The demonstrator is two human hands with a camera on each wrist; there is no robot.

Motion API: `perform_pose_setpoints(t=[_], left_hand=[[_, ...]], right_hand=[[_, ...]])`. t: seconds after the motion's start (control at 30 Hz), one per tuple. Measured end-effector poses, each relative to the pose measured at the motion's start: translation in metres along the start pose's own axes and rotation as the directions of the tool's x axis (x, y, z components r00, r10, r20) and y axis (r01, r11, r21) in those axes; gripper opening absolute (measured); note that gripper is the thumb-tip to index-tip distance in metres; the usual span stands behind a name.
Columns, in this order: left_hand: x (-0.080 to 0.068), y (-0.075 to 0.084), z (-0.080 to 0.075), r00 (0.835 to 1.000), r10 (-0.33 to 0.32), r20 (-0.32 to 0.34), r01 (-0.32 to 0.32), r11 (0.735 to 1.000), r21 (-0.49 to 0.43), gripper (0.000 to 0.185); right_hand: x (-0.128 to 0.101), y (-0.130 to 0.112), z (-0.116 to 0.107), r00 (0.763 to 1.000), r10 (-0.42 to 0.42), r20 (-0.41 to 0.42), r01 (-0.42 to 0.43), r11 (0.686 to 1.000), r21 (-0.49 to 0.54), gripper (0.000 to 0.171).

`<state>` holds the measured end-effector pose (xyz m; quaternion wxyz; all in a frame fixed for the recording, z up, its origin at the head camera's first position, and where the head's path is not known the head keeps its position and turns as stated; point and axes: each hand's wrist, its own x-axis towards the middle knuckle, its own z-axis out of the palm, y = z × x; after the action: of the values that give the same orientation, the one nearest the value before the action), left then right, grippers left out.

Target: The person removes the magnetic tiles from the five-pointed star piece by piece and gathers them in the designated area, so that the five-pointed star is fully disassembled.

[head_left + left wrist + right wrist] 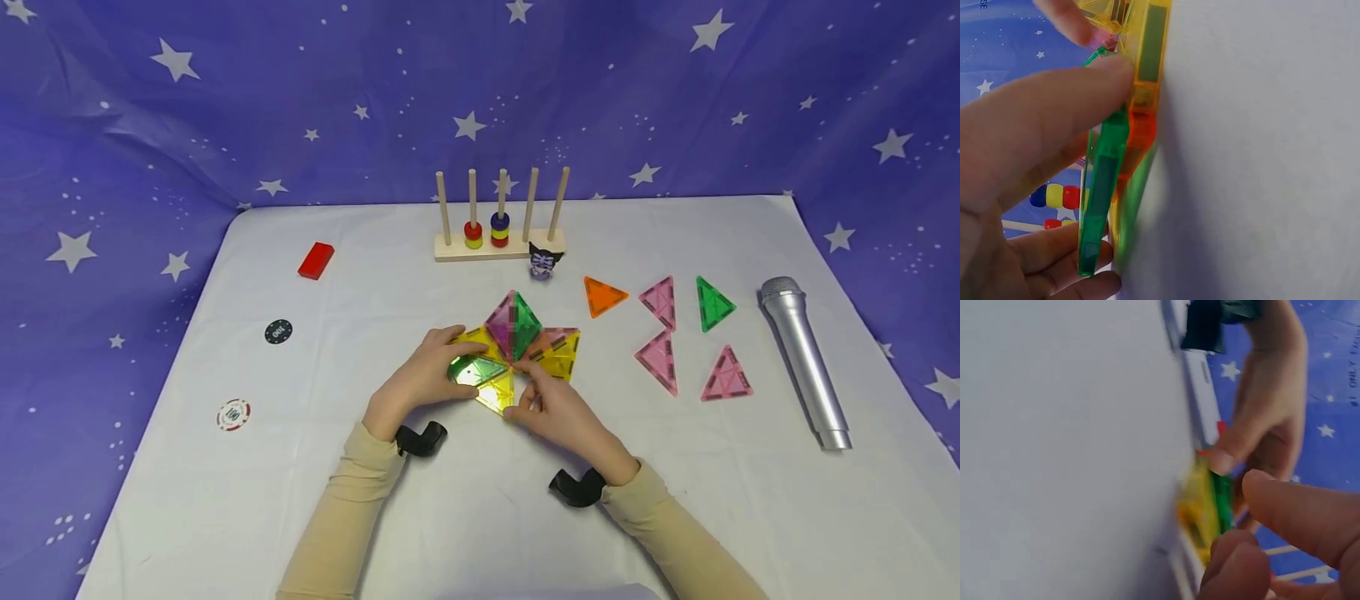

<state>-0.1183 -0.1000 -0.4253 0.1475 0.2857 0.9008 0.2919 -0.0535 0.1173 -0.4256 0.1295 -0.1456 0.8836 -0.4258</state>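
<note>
A star-like cluster of translucent magnetic tiles lies mid-table in the head view, its yellow tiles (497,392) flat and a purple-and-green raised part (513,323) at the back. My left hand (420,373) grips a green triangular magnetic tile (477,370) between thumb and fingers, over the cluster's left side. The left wrist view shows the thumb on the green tile (1101,194) close beside a yellow-orange one (1152,44). My right hand (558,408) pinches the front yellow tile, its thumb at the near corner and its index finger near the cluster's centre.
Right of the cluster lie an orange triangle (603,296), several pink triangles (727,377), a green triangle (712,305) and a silver microphone (806,367). Behind stand a peg rack (498,247) and small figure (543,262). Leftward are a red block (316,261) and two poker chips (278,332).
</note>
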Motion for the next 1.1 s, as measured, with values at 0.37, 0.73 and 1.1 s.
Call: perform_pose_setpoints(t=[0.37,0.73,1.1], left_hand=[[-0.002,-0.001,-0.004,1.0,-0.007,-0.002,0.007,1.0,-0.003,0.059],[-0.001,-0.001,-0.005,1.0,-0.017,0.002,0.017,1.0,-0.008,0.055],[0.001,0.0,-0.003,1.0,-0.017,-0.011,0.017,1.0,0.003,0.055]], right_hand=[[0.002,-0.007,0.02,0.993,0.119,-0.017,-0.119,0.992,-0.027,0.082],[0.007,-0.003,0.021,0.995,0.1,-0.014,-0.1,0.995,-0.013,0.068],[-0.003,0.008,0.006,0.998,-0.04,0.057,0.022,0.956,0.293,0.071]])
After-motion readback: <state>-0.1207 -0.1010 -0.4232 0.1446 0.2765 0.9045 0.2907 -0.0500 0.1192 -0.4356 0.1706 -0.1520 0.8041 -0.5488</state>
